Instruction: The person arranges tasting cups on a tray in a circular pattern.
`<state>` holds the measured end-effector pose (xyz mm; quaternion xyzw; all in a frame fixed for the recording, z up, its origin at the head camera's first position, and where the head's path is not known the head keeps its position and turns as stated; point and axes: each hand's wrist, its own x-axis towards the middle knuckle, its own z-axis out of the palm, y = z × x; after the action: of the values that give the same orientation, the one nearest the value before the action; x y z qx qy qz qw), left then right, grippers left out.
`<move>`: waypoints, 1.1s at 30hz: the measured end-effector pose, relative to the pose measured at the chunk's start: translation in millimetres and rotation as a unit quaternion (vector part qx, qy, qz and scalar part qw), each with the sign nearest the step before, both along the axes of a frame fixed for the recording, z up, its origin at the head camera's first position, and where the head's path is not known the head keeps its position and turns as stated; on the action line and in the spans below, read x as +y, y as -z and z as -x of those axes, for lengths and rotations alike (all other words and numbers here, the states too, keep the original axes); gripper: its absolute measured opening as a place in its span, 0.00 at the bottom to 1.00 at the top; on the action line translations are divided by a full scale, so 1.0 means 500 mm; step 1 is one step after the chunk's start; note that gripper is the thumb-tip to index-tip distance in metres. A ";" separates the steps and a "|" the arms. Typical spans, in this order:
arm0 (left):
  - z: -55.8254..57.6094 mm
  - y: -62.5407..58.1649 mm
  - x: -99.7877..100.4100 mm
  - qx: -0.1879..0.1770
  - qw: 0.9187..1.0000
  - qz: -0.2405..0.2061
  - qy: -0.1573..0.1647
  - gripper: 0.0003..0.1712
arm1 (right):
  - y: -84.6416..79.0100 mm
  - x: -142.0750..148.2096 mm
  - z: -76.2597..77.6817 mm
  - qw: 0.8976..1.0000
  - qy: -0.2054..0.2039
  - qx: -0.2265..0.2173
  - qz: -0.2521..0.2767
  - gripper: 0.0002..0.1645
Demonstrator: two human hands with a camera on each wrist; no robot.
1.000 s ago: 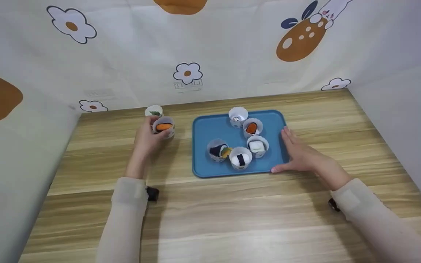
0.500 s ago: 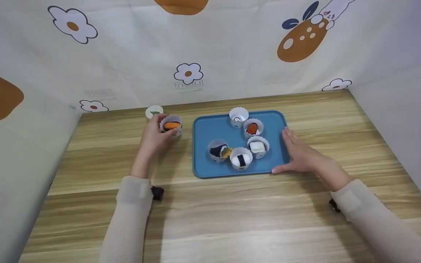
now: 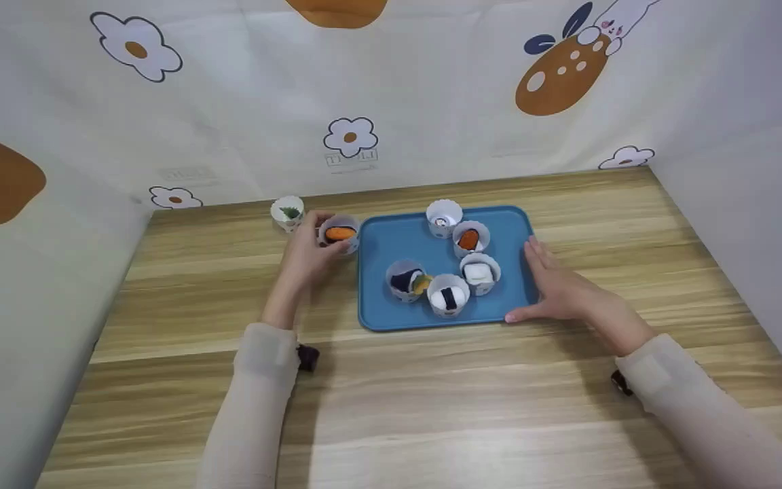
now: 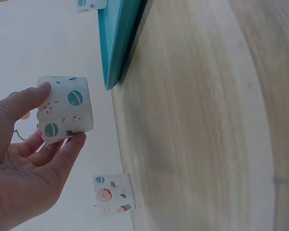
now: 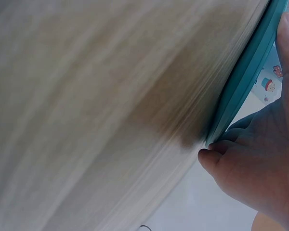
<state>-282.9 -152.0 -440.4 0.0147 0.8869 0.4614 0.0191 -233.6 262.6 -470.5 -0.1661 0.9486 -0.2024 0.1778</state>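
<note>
My left hand (image 3: 309, 248) pinches the rim of a patterned paper cup (image 4: 67, 108) between thumb and fingers. Inside that cup lies an orange-topped sushi piece (image 3: 341, 233). The left wrist view shows the cup raised off the table, just left of the blue tray (image 3: 377, 316). At the tray's right end, my right hand (image 3: 561, 285) rests along the edge, fingers straight and thumb at the near corner. The tray bears several paper cups: one with white sushi banded in black (image 3: 447, 297), one with a white piece (image 3: 478, 273), one with a red-orange piece (image 3: 468, 239).
Another tray cup holds a dark roll (image 3: 404, 280) with a yellow end sticking out. The cup at the back (image 3: 443, 217) shows only its printed bottom. Behind my left hand stands a cup with green leaf (image 3: 288, 212). A patterned cloth (image 3: 425, 88) hangs behind the table.
My left hand has carried the cup with the orange-topped sushi rightward to the tray's left edge. The leaf cup behind it shows more fully. The right hand and tray stay put.
</note>
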 end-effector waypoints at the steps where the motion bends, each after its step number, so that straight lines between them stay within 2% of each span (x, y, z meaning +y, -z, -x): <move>1: 0.000 0.001 0.004 0.000 1.000 0.000 0.001 0.32 | 0.000 0.000 0.000 1.000 0.001 -0.001 -0.001 0.85; 21: 0.015 0.018 0.086 -0.030 0.999 -0.011 0.042 0.32 | 0.000 0.000 0.001 1.000 0.009 -0.013 -0.006 0.86; 33: 0.019 0.033 0.111 -0.001 0.996 -0.010 0.090 0.33 | -0.001 0.003 -0.001 1.000 0.001 -0.005 0.007 0.84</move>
<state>-292.3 -96.7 -457.0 0.0938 0.8772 0.4669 0.0609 -232.9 264.0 -469.9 -0.1655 0.9465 -0.2098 0.1810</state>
